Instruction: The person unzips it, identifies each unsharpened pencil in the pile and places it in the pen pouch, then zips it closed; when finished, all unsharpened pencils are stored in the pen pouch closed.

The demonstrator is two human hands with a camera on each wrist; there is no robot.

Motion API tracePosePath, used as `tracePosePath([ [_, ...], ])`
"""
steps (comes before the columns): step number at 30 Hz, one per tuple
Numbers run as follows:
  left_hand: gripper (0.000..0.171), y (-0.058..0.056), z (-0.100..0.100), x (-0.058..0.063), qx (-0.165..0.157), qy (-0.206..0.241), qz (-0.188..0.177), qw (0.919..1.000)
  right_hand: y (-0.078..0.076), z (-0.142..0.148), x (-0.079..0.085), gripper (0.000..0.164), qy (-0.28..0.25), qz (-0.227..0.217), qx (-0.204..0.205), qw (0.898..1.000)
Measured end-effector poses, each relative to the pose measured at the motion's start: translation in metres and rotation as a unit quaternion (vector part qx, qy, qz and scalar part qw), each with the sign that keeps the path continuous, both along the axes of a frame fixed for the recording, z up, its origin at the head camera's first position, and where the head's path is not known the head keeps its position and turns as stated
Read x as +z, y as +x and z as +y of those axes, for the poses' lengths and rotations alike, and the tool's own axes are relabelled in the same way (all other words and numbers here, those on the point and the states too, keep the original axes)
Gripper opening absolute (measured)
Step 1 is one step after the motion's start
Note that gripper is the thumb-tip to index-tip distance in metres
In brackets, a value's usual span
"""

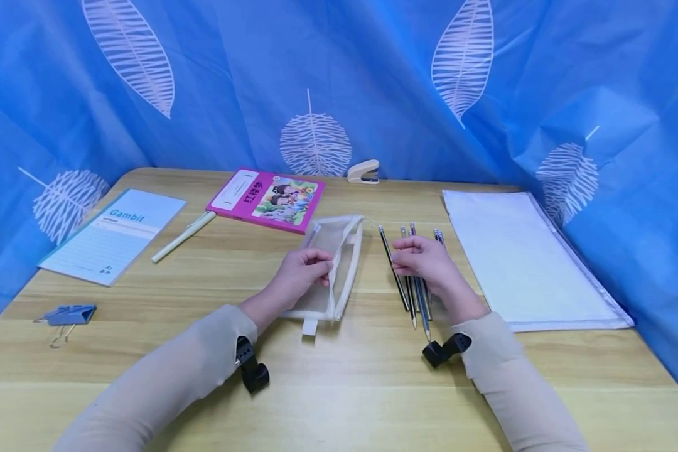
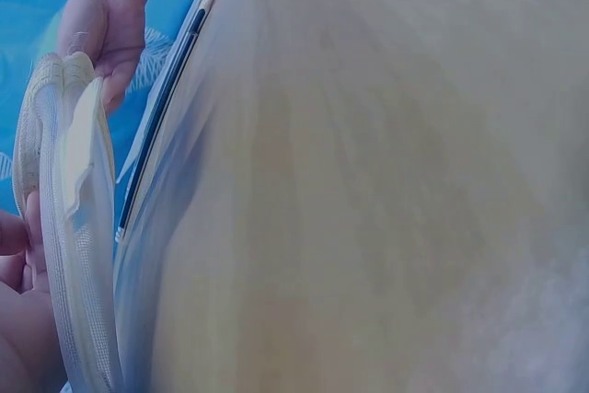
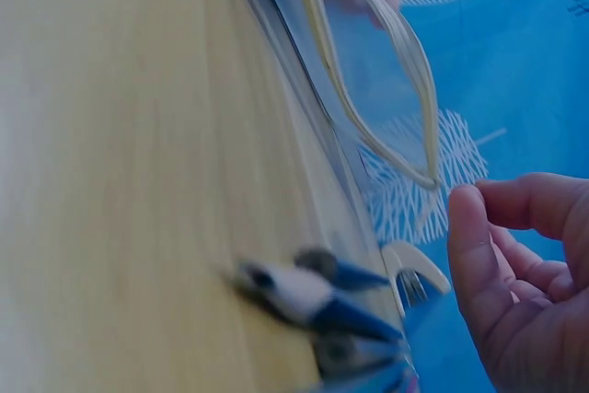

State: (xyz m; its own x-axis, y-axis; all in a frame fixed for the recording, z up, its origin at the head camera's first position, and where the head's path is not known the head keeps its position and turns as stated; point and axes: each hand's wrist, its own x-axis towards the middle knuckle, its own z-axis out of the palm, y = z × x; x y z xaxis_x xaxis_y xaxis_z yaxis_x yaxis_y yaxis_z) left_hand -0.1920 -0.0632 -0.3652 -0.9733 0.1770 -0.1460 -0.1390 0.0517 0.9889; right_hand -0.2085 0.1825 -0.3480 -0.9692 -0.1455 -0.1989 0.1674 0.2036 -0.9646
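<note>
In the head view my left hand (image 1: pixel 302 276) grips one edge of a pale mesh zip pouch (image 1: pixel 347 276), whose mouth gapes beside the fingers. The left wrist view shows the pouch's zipper edge (image 2: pixel 69 255) standing up by that hand. My right hand (image 1: pixel 426 263) is above a loose bunch of dark pencils (image 1: pixel 418 295), its fingers loosely curled and nothing visible in them. In the right wrist view its thumb and index fingertips (image 3: pixel 467 198) come together near the pouch's corner. Blurred pencil tips (image 3: pixel 304 296) appear below.
A pink picture book (image 1: pixel 265 199), a pale green pen (image 1: pixel 183 236) and a notebook (image 1: pixel 121 232) lie to the left. Blue binder clips (image 1: pixel 73 314) are nearer the front. A stapler (image 1: pixel 364 171) stands at the back; a white zip folder (image 1: pixel 531 257) lies right.
</note>
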Motion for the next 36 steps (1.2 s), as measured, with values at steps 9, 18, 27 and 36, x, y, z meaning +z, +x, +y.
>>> tracePosePath([
  [9, 0.019, 0.001, -0.001, 0.0, -0.002, 0.001, 0.003, 1.0, 0.006, 0.024, 0.001, 0.036, 0.036, 0.012, -0.002, 0.999],
  [18, 0.019, 0.001, -0.002, -0.003, -0.003, 0.009, 0.009, 0.9999, 0.008, 0.04, -0.002, 0.036, 0.092, 0.0, 0.004, 0.996],
  [27, 0.019, 0.001, -0.002, -0.003, -0.004, 0.007, 0.004, 1.0, 0.007, 0.045, -0.005, 0.033, 0.112, -0.013, 0.009, 0.994],
  [36, 0.02, 0.001, -0.002, -0.002, -0.003, 0.01, 0.0, 0.9999, 0.007, 0.049, -0.002, 0.031, 0.133, -0.009, -0.018, 0.991],
])
